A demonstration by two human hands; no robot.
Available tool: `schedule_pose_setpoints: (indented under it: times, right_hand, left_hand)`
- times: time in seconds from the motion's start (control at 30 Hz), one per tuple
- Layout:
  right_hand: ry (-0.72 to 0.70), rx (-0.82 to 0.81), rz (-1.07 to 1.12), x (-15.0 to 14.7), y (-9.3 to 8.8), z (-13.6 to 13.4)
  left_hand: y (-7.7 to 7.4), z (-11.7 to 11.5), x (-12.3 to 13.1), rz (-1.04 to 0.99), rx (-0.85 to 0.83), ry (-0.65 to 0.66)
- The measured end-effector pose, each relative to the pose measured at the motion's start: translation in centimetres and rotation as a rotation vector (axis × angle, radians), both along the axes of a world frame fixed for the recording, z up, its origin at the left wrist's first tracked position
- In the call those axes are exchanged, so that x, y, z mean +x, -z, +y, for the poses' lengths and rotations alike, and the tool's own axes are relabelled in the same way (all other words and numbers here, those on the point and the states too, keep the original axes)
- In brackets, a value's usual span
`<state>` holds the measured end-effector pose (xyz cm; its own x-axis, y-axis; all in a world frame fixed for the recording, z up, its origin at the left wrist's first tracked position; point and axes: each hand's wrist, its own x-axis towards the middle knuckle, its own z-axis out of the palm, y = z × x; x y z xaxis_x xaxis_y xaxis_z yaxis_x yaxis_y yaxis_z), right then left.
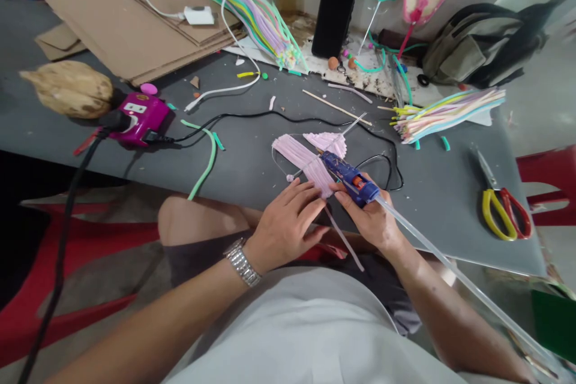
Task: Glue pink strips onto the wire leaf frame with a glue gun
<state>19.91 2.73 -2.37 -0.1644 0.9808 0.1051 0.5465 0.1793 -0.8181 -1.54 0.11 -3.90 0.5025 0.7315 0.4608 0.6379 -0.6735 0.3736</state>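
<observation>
A pale pink panel of pipe cleaners (299, 156) lies near the table's front edge. My left hand (288, 222) rests on its lower left side, fingers stretched out and pressing it. In my right hand (373, 219) is a blue glue gun (348, 177), its nozzle pointing at the panel's upper right side. A long clear glue stick (432, 258) sticks out of the gun's rear. Just behind the panel is a pink triangular piece (330, 143), with a thin clear rod by it. One loose pink pipe cleaner (346, 243) hangs past the table edge below my fingers.
Scissors (499, 204) lie at the right, near pipe cleaner bundles (450, 114). A phone (336, 9) leans at the back. The glue gun's black cord (279, 113) crosses to a purple power adapter (137, 120) at the left. Cardboard (112, 18) lies behind.
</observation>
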Motion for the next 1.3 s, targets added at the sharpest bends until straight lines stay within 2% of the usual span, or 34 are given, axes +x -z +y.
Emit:
schedule_pose_setpoints:
  times: [0.13, 0.37, 0.87, 1.1, 1.3]
  right_hand:
    - [0.003, -0.001, 0.006, 0.0, 0.2, -0.1]
    - [0.016, -0.017, 0.04, -0.1, 0.2, -0.3]
    - [0.02, -0.049, 0.084, 0.1, 0.8, 0.0]
    - [0.046, -0.073, 0.103, 0.1, 0.7, -0.1]
    - [0.028, -0.064, 0.094, 0.1, 0.6, 0.0]
  left_hand:
    - [0.4, -0.5, 0.7, 0.046, -0.021, -0.037]
    - [1.5, -1.3, 1.6, -0.024, 0.003, -0.067]
    - [1.0, -1.4, 1.9, -0.174, -0.042, -0.09]
    - [1.2, -2.3, 0.9, -0.07, 0.024, -0.151]
    - [1.2, -2.2, 0.5, -0.008, 0.016, -0.1]
